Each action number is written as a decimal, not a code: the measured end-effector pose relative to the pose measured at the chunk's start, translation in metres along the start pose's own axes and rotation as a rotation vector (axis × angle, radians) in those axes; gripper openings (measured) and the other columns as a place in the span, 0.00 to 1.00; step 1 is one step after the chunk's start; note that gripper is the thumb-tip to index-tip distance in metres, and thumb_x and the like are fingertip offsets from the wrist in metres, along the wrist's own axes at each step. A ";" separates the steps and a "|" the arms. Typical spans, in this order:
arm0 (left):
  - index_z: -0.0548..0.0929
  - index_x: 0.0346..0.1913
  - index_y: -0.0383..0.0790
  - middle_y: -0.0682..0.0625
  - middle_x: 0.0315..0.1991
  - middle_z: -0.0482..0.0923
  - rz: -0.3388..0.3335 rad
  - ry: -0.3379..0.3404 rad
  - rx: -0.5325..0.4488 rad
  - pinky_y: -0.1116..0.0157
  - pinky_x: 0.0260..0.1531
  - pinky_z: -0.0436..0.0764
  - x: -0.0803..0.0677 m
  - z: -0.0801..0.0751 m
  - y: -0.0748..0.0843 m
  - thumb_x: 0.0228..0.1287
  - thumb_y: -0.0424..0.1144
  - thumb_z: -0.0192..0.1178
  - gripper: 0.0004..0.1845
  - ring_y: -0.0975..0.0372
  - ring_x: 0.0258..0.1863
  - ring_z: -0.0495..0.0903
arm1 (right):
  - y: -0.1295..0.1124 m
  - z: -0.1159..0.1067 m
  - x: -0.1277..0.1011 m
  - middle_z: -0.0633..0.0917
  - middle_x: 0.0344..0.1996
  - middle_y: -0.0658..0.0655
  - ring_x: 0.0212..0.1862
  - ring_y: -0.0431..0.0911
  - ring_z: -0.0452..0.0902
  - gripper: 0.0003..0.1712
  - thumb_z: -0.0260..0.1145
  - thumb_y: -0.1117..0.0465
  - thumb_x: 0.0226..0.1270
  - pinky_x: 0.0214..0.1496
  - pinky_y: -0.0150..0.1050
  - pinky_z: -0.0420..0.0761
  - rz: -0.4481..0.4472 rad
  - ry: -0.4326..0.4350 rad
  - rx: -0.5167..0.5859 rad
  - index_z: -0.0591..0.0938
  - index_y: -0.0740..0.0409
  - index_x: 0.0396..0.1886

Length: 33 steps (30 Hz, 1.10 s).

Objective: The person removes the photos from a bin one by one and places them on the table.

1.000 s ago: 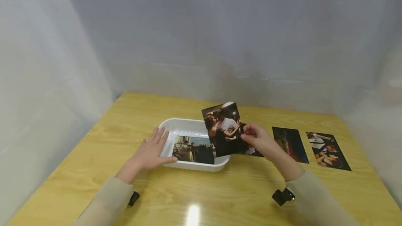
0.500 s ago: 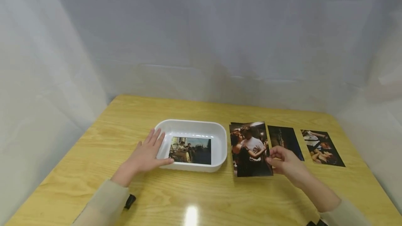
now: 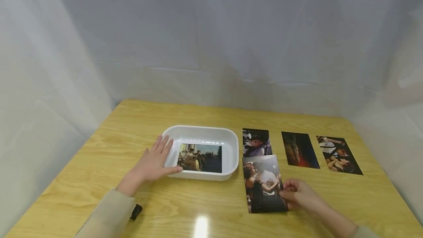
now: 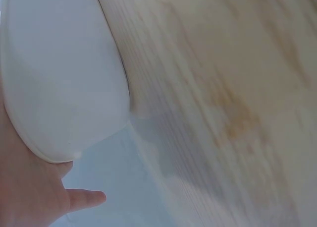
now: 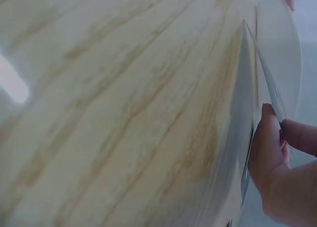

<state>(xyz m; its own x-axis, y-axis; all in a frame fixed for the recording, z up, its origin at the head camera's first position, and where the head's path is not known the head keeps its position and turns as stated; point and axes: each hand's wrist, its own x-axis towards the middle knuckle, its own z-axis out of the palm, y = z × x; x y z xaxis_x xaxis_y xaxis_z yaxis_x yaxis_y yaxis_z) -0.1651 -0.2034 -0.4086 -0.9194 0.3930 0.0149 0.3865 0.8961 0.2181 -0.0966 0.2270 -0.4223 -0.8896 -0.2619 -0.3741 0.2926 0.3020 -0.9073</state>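
Left grip (image 3: pixel 154 162): spread; we're likely steadying the tray (image 3: pixel 205 175).
Right grip (image 3: pixel 302 197): we're pinching the couple photo (image 3: pixel 263 188) by one edge, likely sparing its picture.

Head view: moderately bright, fairly even. We note white glare on tabletop (image 3: pixel 198 197) at bottom edge, small highlights inside tray (image 3: pixel 198 133), pale sheen on couple photo (image 3: pixel 264 186), faint shadows low on backdrop (image 3: pixel 211 39). Wrist views: bluish, hazy; we find wood grain soft, glare left in right wrist view.
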 end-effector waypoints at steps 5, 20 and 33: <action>0.48 0.67 0.31 0.38 0.68 0.37 -0.005 -0.008 -0.002 0.35 0.52 0.48 0.000 -0.001 0.000 0.51 0.69 0.48 0.53 0.46 0.66 0.34 | 0.000 0.002 -0.001 0.75 0.20 0.51 0.23 0.41 0.72 0.11 0.63 0.67 0.54 0.22 0.35 0.78 -0.007 0.046 -0.181 0.72 0.72 0.30; 0.47 0.67 0.32 0.39 0.68 0.37 -0.001 -0.017 0.012 0.36 0.53 0.49 0.001 -0.001 -0.001 0.50 0.71 0.45 0.54 0.47 0.66 0.33 | 0.002 0.006 0.000 0.76 0.14 0.52 0.16 0.43 0.73 0.15 0.69 0.67 0.46 0.16 0.35 0.75 -0.077 0.112 -0.462 0.73 0.72 0.29; 0.47 0.67 0.32 0.39 0.68 0.37 -0.003 -0.022 0.017 0.36 0.52 0.49 0.001 -0.001 -0.002 0.50 0.71 0.45 0.53 0.47 0.66 0.33 | 0.008 0.007 0.006 0.74 0.12 0.51 0.15 0.42 0.71 0.16 0.71 0.66 0.44 0.15 0.33 0.70 -0.073 0.156 -0.567 0.72 0.66 0.28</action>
<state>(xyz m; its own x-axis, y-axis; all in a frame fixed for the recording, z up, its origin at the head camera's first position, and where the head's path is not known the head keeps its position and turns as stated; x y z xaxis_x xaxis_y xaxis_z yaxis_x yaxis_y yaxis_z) -0.1669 -0.2046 -0.4080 -0.9188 0.3946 -0.0075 0.3851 0.9005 0.2019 -0.0970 0.2209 -0.4328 -0.9539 -0.1755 -0.2434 0.0341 0.7424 -0.6691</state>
